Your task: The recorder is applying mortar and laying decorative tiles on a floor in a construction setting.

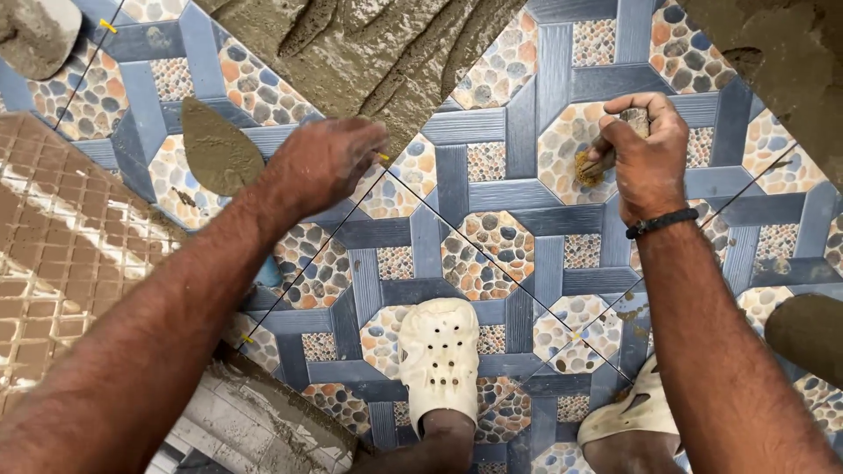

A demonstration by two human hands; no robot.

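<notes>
My left hand point(327, 162) rests fingers-down at the corner of a patterned floor tile point(492, 237), pinching a small yellow spacer point(383, 157) at the tile joint beside wet mortar point(369, 48). My right hand point(645, 154) is closed around a yellow sponge point(587, 168) and presses it onto a blue-and-pebble patterned tile. A black band circles my right wrist. A mortar-covered trowel blade point(215, 145) lies on the tile left of my left hand.
My feet in white clogs point(439, 355) stand on the laid tiles. Combed grey mortar spreads at the top and top right. A brown tile back point(53, 254) lies at the left. Other yellow spacers point(107, 25) sit in the joints.
</notes>
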